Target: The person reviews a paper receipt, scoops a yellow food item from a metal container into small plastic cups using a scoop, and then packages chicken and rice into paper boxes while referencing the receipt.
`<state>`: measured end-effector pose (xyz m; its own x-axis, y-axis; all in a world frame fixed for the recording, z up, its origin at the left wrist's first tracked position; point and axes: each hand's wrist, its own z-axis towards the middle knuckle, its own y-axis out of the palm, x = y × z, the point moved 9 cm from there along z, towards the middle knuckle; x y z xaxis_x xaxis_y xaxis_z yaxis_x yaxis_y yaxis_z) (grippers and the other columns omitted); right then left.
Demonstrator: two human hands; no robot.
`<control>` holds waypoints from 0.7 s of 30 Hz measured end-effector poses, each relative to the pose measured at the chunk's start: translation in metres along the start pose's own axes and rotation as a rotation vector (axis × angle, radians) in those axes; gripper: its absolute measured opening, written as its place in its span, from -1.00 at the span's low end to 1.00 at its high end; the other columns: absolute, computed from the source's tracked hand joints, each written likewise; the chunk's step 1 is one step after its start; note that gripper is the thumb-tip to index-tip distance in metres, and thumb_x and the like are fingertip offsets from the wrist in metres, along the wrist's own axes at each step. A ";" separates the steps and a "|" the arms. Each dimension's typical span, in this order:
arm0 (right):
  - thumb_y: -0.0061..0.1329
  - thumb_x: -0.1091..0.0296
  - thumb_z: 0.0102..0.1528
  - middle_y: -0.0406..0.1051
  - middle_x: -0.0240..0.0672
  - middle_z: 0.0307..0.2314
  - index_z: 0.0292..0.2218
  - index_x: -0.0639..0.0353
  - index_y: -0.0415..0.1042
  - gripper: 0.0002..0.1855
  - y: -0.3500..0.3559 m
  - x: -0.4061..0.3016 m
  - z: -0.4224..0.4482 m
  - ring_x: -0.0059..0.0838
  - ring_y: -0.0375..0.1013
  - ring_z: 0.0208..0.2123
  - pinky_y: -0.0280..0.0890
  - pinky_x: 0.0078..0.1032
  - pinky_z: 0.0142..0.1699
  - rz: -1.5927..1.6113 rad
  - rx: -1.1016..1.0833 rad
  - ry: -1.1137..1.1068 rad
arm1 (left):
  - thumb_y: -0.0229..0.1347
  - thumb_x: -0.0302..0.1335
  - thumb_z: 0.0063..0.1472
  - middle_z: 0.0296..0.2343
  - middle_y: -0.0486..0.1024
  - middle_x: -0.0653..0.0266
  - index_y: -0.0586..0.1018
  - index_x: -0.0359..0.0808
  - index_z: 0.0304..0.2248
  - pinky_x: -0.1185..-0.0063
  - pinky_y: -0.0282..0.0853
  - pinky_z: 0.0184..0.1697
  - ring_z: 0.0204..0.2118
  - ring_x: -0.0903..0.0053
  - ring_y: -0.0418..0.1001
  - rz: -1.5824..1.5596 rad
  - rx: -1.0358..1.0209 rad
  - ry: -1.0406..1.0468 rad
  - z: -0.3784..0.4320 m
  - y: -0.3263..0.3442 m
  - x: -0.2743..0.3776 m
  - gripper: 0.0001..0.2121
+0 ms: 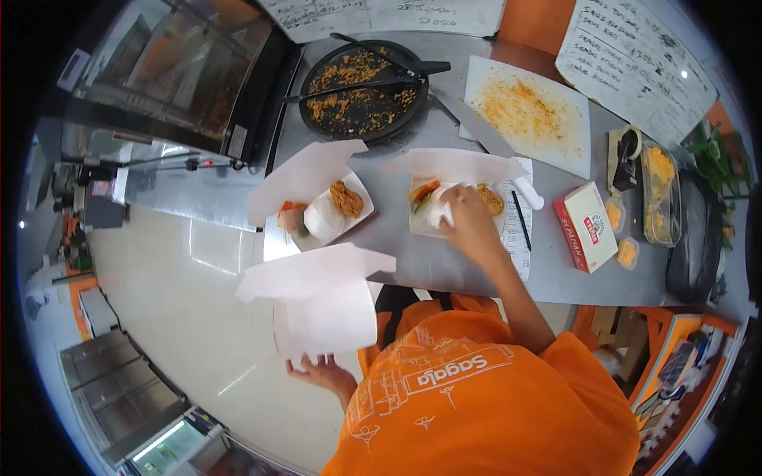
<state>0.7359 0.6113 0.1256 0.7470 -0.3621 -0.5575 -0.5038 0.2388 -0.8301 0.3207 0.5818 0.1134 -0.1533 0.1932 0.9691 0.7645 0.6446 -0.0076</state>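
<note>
My left hand supports an open white paper food box by its near end, off the table's edge. No food shows inside it. My right hand reaches into a second open box, its fingers and thumb around a white wrapped bundle. In that box, fried chicken lies to the right and a small orange and green item to the left. A third open box at the left holds fried chicken, a white wrapped bundle and a small bagged item.
On the steel table are a black pan with crumbs and tongs, a knife, a crumb-covered cutting board, a black pen on a paper slip, a closed box and yellow food in clear tubs. A glass cabinet stands left.
</note>
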 end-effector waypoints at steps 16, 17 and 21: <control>0.21 0.16 -0.47 0.30 -0.05 -0.23 -0.08 0.28 0.12 -0.10 -0.001 0.035 0.015 -0.13 0.28 -0.15 0.07 -0.27 0.00 0.087 -0.068 0.184 | -0.12 -0.48 -0.01 -0.02 -0.03 0.17 -0.10 0.01 0.03 0.17 0.19 -0.11 -0.02 0.28 0.10 -0.158 -0.475 -0.326 -0.003 0.093 -0.133 -0.40; 0.21 0.18 -0.47 0.29 -0.05 -0.23 -0.09 0.29 0.13 -0.11 -0.015 0.013 0.007 -0.12 0.27 -0.14 0.08 -0.29 -0.01 0.079 -0.082 0.142 | -0.14 -0.52 0.01 0.01 -0.06 0.19 -0.11 0.00 0.03 0.16 0.19 -0.10 -0.01 0.31 0.09 -0.160 -0.531 -0.356 -0.005 0.097 -0.133 -0.40; 0.21 0.23 -0.47 0.28 -0.02 -0.23 -0.12 0.31 0.17 -0.16 -0.002 -0.078 -0.029 -0.16 0.26 -0.12 0.10 -0.33 -0.01 0.058 -0.249 -0.263 | -0.16 -0.52 -0.03 -0.03 0.01 0.19 -0.13 -0.02 0.03 0.08 0.14 -0.06 -0.01 0.33 0.11 -0.111 -0.582 -0.387 -0.008 0.096 -0.131 -0.38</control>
<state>0.6662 0.6130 0.1710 0.7838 -0.1022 -0.6125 -0.6146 0.0135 -0.7887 0.4190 0.6121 -0.0125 -0.3790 0.4681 0.7983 0.9254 0.1964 0.3241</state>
